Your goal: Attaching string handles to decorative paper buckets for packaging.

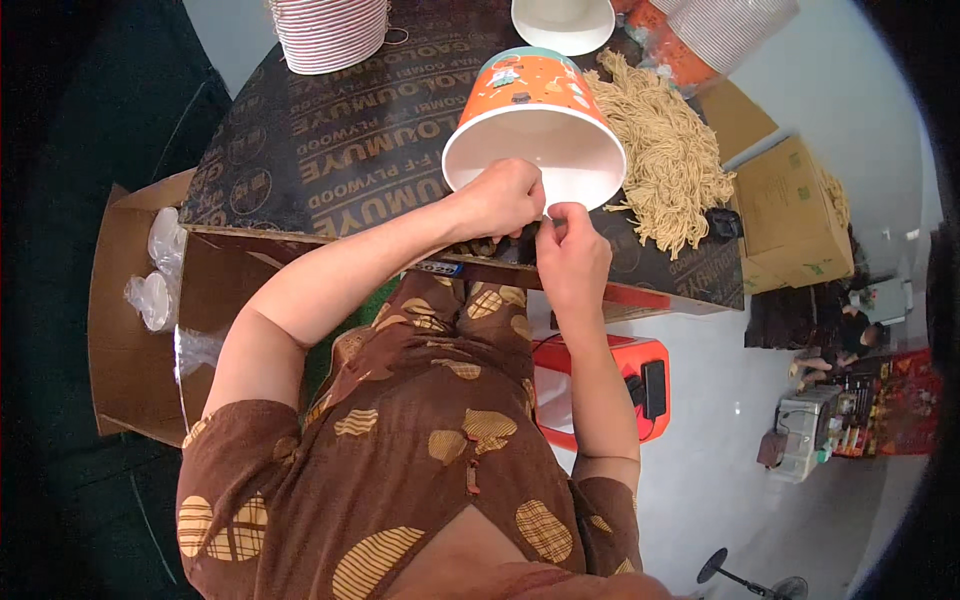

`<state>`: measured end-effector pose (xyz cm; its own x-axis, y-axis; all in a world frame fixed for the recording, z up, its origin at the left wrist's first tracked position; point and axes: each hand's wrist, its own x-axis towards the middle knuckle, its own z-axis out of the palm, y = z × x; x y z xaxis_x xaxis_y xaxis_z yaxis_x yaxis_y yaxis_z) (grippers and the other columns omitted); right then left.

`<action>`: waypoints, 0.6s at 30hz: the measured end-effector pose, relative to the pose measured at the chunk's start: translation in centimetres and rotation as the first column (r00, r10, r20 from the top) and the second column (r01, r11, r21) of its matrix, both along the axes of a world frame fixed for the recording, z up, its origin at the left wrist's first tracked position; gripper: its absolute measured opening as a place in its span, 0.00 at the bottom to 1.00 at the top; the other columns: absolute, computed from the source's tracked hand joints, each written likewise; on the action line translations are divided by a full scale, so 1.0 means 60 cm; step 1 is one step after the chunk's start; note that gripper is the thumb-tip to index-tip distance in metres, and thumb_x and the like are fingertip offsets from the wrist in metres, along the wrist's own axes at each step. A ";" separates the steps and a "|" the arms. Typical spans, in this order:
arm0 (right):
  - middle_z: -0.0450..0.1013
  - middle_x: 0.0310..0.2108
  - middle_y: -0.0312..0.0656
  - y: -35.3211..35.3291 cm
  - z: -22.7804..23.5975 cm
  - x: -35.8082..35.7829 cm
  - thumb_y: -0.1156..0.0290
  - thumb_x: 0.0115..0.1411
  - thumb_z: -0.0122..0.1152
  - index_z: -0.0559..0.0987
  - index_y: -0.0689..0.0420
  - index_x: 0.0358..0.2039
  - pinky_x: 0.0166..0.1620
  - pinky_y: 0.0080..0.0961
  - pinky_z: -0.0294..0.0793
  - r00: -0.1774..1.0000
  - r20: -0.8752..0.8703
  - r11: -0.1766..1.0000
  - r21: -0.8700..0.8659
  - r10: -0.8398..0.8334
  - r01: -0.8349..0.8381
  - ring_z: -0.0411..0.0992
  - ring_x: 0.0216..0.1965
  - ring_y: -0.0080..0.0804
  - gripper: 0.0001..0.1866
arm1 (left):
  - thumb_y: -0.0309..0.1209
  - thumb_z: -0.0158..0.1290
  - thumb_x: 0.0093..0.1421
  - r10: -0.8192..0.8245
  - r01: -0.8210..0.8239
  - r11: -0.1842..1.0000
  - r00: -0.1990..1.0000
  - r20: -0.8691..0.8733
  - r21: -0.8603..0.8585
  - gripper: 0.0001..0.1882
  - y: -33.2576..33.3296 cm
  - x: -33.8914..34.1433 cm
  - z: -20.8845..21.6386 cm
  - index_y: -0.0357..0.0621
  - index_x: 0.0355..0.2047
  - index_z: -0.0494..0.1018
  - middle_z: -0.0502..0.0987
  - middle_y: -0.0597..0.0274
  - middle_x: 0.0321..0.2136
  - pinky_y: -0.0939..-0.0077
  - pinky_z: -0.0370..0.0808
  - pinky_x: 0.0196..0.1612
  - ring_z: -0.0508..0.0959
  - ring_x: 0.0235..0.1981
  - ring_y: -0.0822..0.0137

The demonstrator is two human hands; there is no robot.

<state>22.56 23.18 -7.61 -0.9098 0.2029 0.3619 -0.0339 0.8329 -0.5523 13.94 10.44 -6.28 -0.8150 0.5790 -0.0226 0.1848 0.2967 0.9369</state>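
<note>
An orange paper bucket (525, 85) with printed figures and a white inside lies on its side on the dark table, its mouth turned toward me. My left hand (503, 198) is closed in a pinch at the near rim. Beside it, my right hand (575, 252) pinches with thumb and finger at the same spot, the two sets of fingertips almost meeting. A small pale tip shows between them; what it belongs to is hidden by the fingers. Right of the bucket is a heap of beige cords (665, 150).
A stack of white buckets (330, 35) stands far left on the plywood table (350, 130); a white bucket (565, 25) and stacked orange buckets (690, 50) are behind. A small black object (723, 225) lies near the right edge. Cardboard boxes (800, 215) flank the table; an orange-red stool (650, 350) is below.
</note>
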 end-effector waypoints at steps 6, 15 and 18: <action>0.75 0.21 0.51 -0.003 -0.007 -0.011 0.70 0.57 0.58 0.78 0.57 0.29 0.30 0.44 0.73 0.996 -0.088 1.000 -0.021 -0.009 0.007 0.76 0.25 0.51 0.05 | 0.22 0.45 0.54 -0.005 0.005 1.000 1.000 -0.003 0.010 0.07 -0.002 0.002 0.002 0.32 0.22 0.70 0.72 0.54 0.13 0.69 0.65 0.12 0.70 0.09 0.66; 0.73 0.19 0.53 -0.005 -0.005 -0.019 0.70 0.56 0.58 0.76 0.58 0.26 0.29 0.45 0.71 0.998 -0.058 0.999 -0.039 -0.026 0.023 0.74 0.25 0.54 0.06 | 0.25 0.42 0.63 -0.045 0.040 0.998 0.995 0.090 0.058 0.09 -0.006 -0.002 0.001 0.35 0.29 0.70 0.70 0.63 0.21 0.80 0.66 0.11 0.72 0.15 0.74; 0.73 0.19 0.53 -0.007 -0.008 -0.017 0.70 0.56 0.58 0.76 0.57 0.27 0.28 0.45 0.71 0.998 -0.059 0.997 -0.070 -0.036 0.032 0.74 0.25 0.55 0.05 | 0.25 0.41 0.64 -0.054 0.043 0.996 0.989 0.139 0.079 0.09 -0.008 0.000 0.005 0.35 0.30 0.70 0.70 0.64 0.22 0.80 0.67 0.12 0.71 0.16 0.75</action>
<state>21.56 22.76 -8.07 -0.8788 0.2598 0.4002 -0.0412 0.7943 -0.6061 13.96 9.94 -5.98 -0.7776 0.6223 -0.0895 0.0624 0.2180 0.9740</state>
